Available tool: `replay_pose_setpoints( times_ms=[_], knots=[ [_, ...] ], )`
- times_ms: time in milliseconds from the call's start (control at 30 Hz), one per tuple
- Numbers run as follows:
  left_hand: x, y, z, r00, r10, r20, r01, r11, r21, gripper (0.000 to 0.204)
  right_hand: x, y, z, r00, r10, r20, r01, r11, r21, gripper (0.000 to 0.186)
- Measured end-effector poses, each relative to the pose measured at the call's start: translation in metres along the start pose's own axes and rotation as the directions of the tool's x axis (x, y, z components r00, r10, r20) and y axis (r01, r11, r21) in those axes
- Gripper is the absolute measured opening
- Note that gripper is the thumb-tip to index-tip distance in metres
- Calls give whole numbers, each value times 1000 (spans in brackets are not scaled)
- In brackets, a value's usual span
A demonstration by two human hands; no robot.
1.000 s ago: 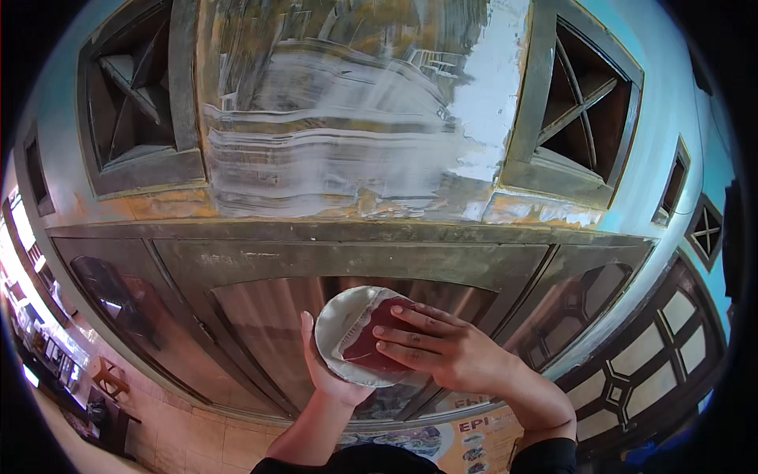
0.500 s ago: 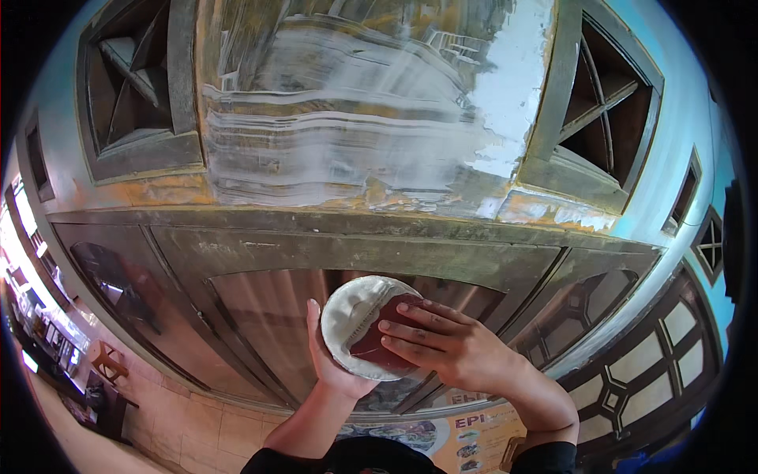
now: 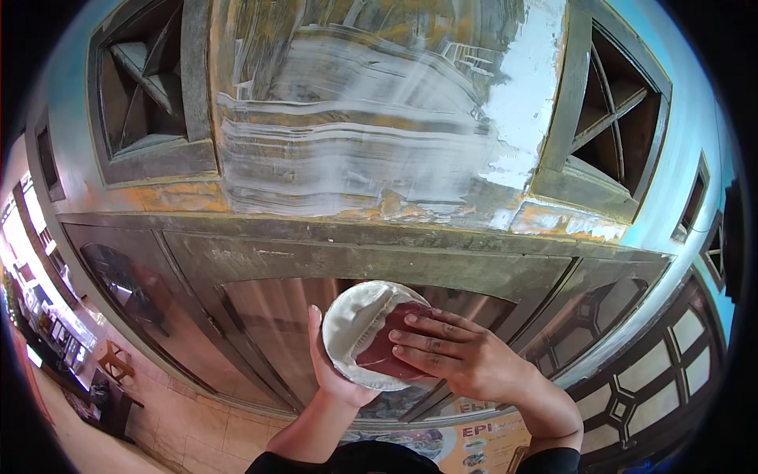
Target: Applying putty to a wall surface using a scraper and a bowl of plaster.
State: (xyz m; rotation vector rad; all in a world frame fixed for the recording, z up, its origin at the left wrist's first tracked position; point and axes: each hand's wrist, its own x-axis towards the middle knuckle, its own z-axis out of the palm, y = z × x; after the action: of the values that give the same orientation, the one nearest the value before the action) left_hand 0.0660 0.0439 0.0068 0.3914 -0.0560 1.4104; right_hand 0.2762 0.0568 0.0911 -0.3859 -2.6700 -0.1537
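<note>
My left hand (image 3: 336,378) holds a round, pale container (image 3: 341,310) from beneath and the side, low in the middle of the view. In it lies creamy off-white paste with a ridge along a dark red flat spreader (image 3: 385,362). My right hand (image 3: 466,362) presses several fingers, close together, on the spreader's face; its thumb is hidden. Above the hands is a panel (image 3: 355,142) smeared with white filler in streaks, thicker and whiter at its right side, with worn orange patches along the lower edge.
Square vents (image 3: 146,87) flank the panel, above a wooden cabinet or door frame (image 3: 379,253) with glazed panes. A dark lattice door (image 3: 655,379) stands at right. At lower left are a wooden stool (image 3: 114,363), dark furniture, tiled floor (image 3: 205,426) and a bright opening. An orange printed banner lies low behind my arms.
Both hands have shifted slightly right with the container, rising and then dropping a little. The view of the wall has also shifted. The grip on container and spreader looks the same.
</note>
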Motion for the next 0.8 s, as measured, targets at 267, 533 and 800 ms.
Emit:
replay_pose_setpoints(
  times_ms=[267,533,800],
  knots=[
    [3,4,-2,998,15,63,-15,1000,-2,84,5,-2,-4,999,1,37,-2,1000,23,63],
    [-1,0,-1,998,16,68,-11,997,-74,91,1,-7,-14,1000,-12,6,11,1000,4,68],
    [-2,-8,-3,993,-27,115,33,998,-46,91,-6,-4,-28,999,39,-9,-37,981,192,64]
  ],
)
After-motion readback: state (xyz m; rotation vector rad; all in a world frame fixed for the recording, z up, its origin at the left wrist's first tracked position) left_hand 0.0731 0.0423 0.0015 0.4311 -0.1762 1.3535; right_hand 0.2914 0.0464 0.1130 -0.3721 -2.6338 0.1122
